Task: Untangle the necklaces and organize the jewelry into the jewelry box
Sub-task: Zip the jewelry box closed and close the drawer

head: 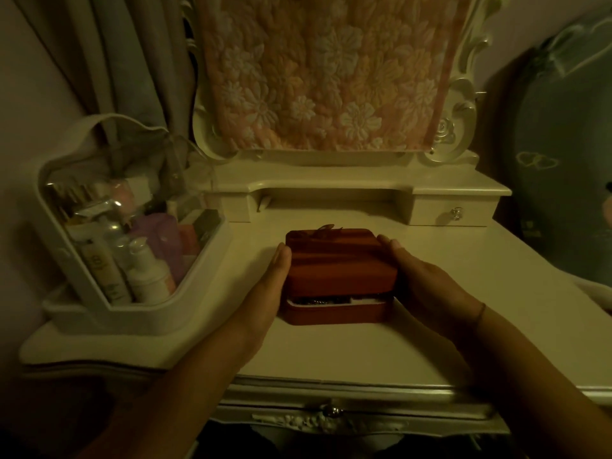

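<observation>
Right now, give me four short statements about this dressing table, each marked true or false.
1. The jewelry box has its lid slightly ajar at the front. True.
2. Only the left hand touches the box. False: the right hand is against its other side too.
3. The cosmetics organizer stands right of the box. False: it stands to its left.
4. A floral cloth hangs behind the table. True.

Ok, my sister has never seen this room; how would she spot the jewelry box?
Find the cream dressing table with floral cloth draped over its ornate frame. Mid-tabletop, right of the clear cosmetics organizer, sits the jewelry box. It is the only dark red thing there, lid slightly ajar.
</observation>
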Demonstrator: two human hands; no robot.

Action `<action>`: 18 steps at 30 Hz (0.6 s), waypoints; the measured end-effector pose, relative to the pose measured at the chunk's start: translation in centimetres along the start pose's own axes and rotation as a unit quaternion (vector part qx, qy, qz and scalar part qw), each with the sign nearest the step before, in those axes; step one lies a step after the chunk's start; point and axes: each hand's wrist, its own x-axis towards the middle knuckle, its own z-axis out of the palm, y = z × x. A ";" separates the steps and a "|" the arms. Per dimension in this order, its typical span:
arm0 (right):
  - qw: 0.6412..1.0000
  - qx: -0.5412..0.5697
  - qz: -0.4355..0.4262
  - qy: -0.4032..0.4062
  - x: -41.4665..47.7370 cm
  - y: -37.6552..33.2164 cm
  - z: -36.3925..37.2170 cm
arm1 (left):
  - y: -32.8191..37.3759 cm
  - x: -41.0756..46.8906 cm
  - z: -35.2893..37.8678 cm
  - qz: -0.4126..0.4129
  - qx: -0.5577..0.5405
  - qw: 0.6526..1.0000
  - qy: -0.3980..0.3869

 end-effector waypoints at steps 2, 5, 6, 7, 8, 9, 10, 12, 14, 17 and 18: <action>1.000 -0.010 0.003 -0.010 -0.4 0.3 0.0 | -0.2 -0.2 0.0 0.011 0.000 1.000 0.010; 1.000 -0.024 0.018 -0.007 -0.8 0.4 0.1 | -0.2 -0.2 0.1 0.009 0.011 1.000 -0.010; 0.999 -0.028 0.020 -0.004 -0.9 0.3 0.2 | -0.2 -0.2 0.1 0.004 0.016 1.000 -0.013; 0.999 -0.031 0.019 -0.004 -0.9 0.4 0.2 | -0.2 -0.1 0.2 -0.004 0.015 1.000 -0.014; 0.999 -0.033 0.017 -0.004 -1.0 0.3 0.3 | -0.2 -0.1 0.2 -0.006 0.017 1.000 -0.015; 0.999 -0.035 0.015 -0.007 -1.0 0.3 0.2 | -0.3 -0.1 0.2 -0.004 0.018 1.000 -0.018; 0.999 -0.038 0.013 -0.009 -1.0 0.3 0.1 | -0.4 0.0 0.2 -0.005 0.018 1.000 -0.017; 0.999 -0.035 0.013 -0.008 -0.9 0.1 0.0 | -0.6 0.1 0.0 -0.004 0.015 1.000 -0.010; 0.999 -0.027 0.023 -0.007 -0.6 0.0 -0.5 | -0.4 0.0 0.0 0.001 0.023 1.000 -0.005; 0.999 -0.024 0.039 -0.019 0.3 -0.2 -1.8 | 0.2 0.2 0.3 -0.004 0.063 0.998 0.001; 0.999 -0.025 0.043 -0.021 0.8 -0.3 -2.4 | 0.5 0.3 0.4 -0.001 0.085 0.996 0.014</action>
